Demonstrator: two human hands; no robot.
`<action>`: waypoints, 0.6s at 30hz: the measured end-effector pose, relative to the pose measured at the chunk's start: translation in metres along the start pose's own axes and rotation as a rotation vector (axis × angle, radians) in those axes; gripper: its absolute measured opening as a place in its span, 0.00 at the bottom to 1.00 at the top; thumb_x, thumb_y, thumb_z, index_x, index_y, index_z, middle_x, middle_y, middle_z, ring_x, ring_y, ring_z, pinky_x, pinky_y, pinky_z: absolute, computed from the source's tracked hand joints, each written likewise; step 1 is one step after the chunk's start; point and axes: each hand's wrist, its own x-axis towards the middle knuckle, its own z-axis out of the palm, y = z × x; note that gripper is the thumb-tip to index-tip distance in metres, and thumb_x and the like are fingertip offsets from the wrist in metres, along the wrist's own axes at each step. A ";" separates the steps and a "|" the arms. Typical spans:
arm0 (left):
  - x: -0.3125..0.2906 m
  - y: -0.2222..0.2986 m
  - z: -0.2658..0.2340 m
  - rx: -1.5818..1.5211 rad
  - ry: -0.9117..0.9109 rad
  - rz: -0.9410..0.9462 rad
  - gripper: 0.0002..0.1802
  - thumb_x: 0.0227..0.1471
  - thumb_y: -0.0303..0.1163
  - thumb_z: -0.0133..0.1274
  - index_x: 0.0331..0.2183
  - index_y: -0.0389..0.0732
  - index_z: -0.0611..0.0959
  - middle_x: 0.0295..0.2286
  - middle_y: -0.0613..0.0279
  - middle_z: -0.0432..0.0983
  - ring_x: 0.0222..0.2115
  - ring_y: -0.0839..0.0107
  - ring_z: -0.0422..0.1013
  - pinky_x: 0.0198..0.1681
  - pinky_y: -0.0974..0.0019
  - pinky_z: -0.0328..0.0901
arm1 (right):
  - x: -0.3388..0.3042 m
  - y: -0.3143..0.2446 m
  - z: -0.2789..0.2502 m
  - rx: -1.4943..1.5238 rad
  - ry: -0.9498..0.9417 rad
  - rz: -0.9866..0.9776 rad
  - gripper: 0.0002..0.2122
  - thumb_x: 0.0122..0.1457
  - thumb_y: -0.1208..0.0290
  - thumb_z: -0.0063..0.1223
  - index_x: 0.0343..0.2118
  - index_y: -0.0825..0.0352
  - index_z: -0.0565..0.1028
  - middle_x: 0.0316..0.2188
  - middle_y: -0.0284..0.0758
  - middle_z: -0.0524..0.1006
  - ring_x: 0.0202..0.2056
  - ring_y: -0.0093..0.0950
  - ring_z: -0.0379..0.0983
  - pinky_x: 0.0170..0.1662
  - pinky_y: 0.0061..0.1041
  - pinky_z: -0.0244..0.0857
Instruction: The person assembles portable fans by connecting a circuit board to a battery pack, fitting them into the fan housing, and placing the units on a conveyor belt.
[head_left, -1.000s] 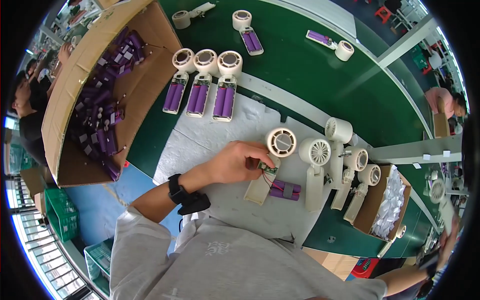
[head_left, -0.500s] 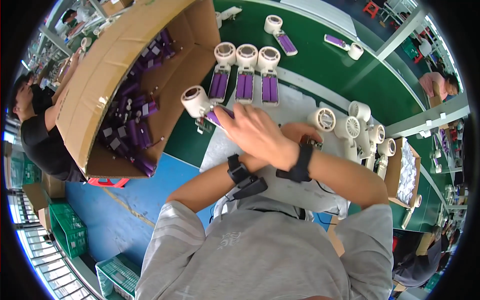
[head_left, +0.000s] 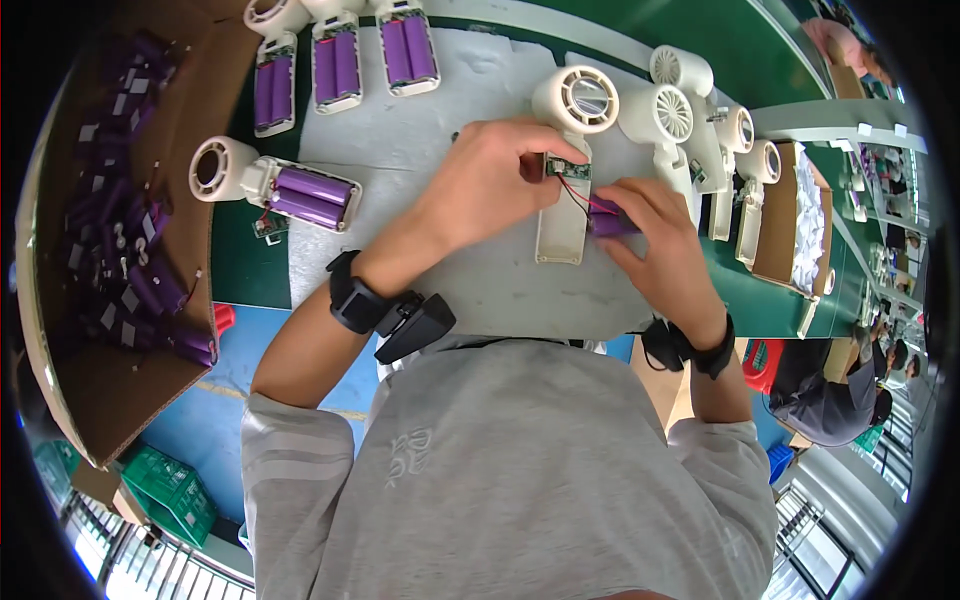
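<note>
In front of me a white handheld fan (head_left: 560, 230) lies on the pale work mat, its back off, showing a green circuit board with red and black wires. My left hand (head_left: 495, 175) has its fingers closed on the handle beside the board, just below the fan's round head. At the handle's right side, my right hand (head_left: 660, 235) grips a purple battery pack (head_left: 610, 218) between thumb and fingers. The wires run toward this pack. To the left rests another open fan (head_left: 310, 197) with two purple cells in its handle and a small board hanging near it.
A large carton (head_left: 150, 400) of purple battery packs stands at the left. Several fans with purple cells (head_left: 335, 62) line the far edge. More white fans (head_left: 665, 115) stand at the right, beside a small carton (head_left: 778, 215) of white packets. A co-worker (head_left: 830, 395) is at far right.
My crossed arms have parted. My right hand has left the open fan on the left and now holds a battery pack at the right. The handled fan lies before me. The view has shifted.
</note>
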 end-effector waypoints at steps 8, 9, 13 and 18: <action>-0.003 0.008 -0.002 0.106 -0.012 0.034 0.14 0.38 0.21 0.60 0.34 0.42 0.86 0.26 0.58 0.78 0.22 0.67 0.74 0.29 0.68 0.70 | 0.004 0.004 -0.024 0.642 -0.533 0.493 0.27 0.49 0.81 0.59 0.55 0.65 0.67 0.46 0.43 0.70 0.39 0.32 0.76 0.38 0.31 0.72; -0.003 0.006 -0.002 0.103 -0.016 0.026 0.14 0.38 0.21 0.60 0.34 0.42 0.86 0.26 0.58 0.78 0.22 0.67 0.74 0.29 0.68 0.70 | 0.002 0.004 -0.024 0.904 -0.519 0.553 0.29 0.49 0.81 0.60 0.56 0.65 0.65 0.47 0.43 0.70 0.40 0.31 0.76 0.38 0.31 0.73; -0.004 0.001 -0.003 0.173 0.014 0.139 0.15 0.37 0.22 0.61 0.34 0.42 0.86 0.26 0.55 0.78 0.24 0.62 0.75 0.29 0.65 0.71 | -0.010 0.004 -0.017 1.489 -0.457 0.619 0.34 0.46 0.82 0.62 0.59 0.66 0.62 0.49 0.42 0.68 0.41 0.30 0.75 0.38 0.32 0.75; -0.002 0.002 -0.005 0.235 -0.016 0.200 0.16 0.36 0.24 0.62 0.34 0.43 0.86 0.28 0.53 0.77 0.25 0.58 0.75 0.29 0.63 0.71 | -0.012 0.009 -0.015 1.383 -0.441 0.599 0.40 0.37 0.82 0.67 0.58 0.66 0.62 0.51 0.40 0.67 0.43 0.33 0.74 0.42 0.33 0.75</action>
